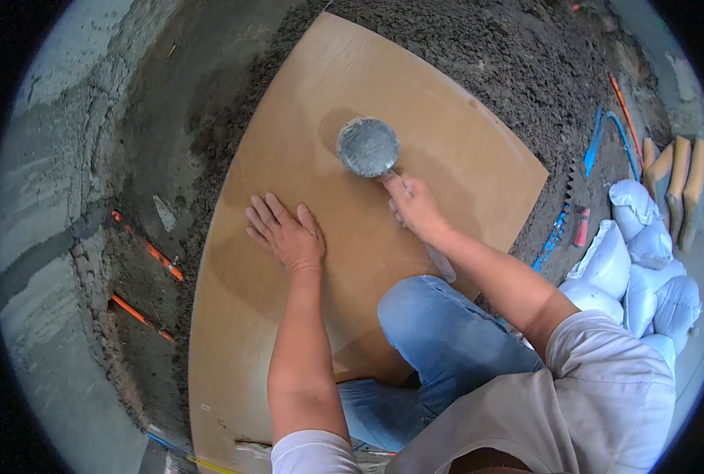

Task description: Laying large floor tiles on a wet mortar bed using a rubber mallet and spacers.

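Observation:
A large tan floor tile (289, 142) lies over a dark mortar bed (478, 47). My left hand (287, 233) rests flat on the tile with its fingers spread. My right hand (413, 207) is wrapped round the handle of a mallet (367, 148). The mallet's round grey head is above the tile, ahead and to the right of my left hand; whether it touches the tile I cannot tell. The pale end of the handle shows behind my right hand, near my bent knee.
White filled bags (604, 261) are heaped at the right, beside tan rolled pieces (679, 186). Orange pipes (164, 261) and blue pipes (594, 142) show in the rough floor. A red-handled object (581, 227) lies near the bags. Grey concrete (60, 340) borders the left.

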`<action>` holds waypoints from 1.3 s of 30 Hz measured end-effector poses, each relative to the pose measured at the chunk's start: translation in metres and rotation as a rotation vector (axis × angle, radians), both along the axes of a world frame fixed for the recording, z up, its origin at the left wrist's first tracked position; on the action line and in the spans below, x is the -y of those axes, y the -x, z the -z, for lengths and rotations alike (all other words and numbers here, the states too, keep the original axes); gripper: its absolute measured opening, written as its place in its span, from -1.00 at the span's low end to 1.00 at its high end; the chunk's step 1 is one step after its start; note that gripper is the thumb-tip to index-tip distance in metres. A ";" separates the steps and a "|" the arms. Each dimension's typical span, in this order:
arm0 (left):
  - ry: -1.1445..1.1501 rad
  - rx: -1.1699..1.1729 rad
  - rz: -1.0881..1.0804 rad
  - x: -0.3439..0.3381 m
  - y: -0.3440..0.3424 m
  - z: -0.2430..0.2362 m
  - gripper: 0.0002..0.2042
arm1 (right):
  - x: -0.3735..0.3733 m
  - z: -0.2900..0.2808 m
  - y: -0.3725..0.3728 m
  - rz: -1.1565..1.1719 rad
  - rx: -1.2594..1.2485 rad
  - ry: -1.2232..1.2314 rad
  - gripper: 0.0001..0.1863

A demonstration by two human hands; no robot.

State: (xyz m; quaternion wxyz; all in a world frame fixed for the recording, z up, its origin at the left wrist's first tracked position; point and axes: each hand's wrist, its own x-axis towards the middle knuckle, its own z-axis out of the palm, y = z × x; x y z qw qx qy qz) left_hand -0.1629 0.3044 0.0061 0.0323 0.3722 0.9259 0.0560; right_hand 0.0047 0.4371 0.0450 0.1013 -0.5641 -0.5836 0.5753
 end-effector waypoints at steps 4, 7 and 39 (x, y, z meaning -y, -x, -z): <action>-0.031 0.019 -0.009 0.003 0.005 -0.003 -0.38 | 0.012 0.009 -0.002 0.014 0.007 0.144 -0.37; -0.085 0.021 -0.007 0.001 0.003 -0.003 -0.35 | 0.013 0.019 -0.009 -0.035 0.038 0.018 -0.35; -0.191 0.060 0.067 -0.068 0.066 0.007 -0.33 | 0.019 -0.005 0.007 0.091 0.027 0.096 -0.60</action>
